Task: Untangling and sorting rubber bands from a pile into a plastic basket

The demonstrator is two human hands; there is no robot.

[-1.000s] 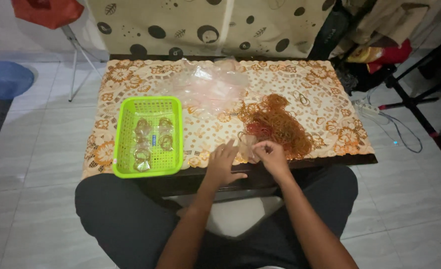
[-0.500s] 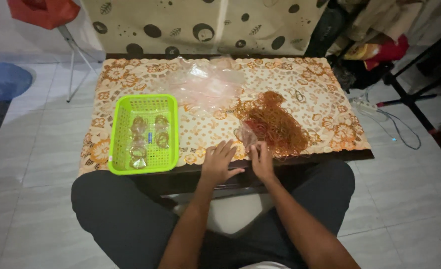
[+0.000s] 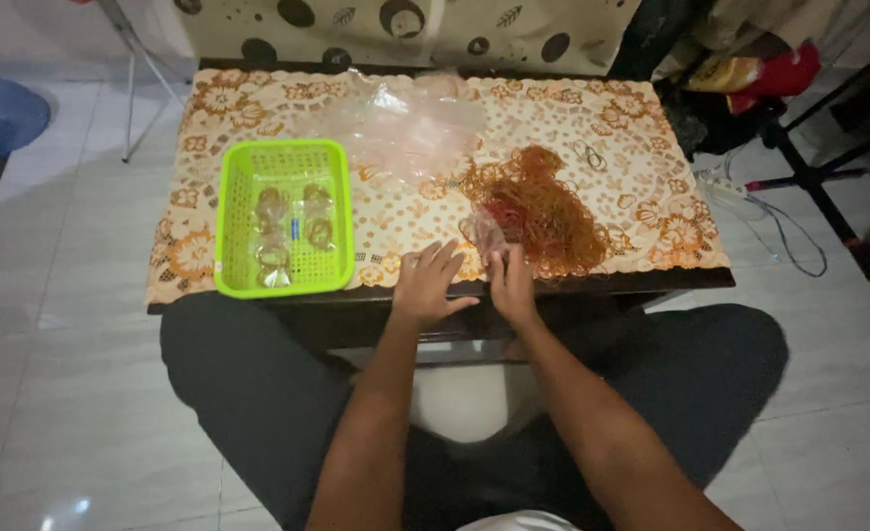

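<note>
To the left of your hands, the green basket (image 3: 285,218) holds several filled bags. Your left hand (image 3: 428,286) lies flat, released; your right hand (image 3: 512,285) pinches a small clear bag (image 3: 484,232). Beyond it a large rubber band pile (image 3: 538,211) remains.

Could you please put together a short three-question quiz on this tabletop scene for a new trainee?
1. True or false: the green basket stands at the left part of the table, apart from both hands.
2. Which is nearest the right hand? A) the pile of rubber bands B) the green basket C) the heap of clear plastic bags
3. Where does the left hand rest, and how are its fingers?

Key
1. True.
2. A; the right hand's fingers are at a small clear bag at the pile's near edge.
3. At the table's near edge, beside the right hand, fingers spread.
</note>
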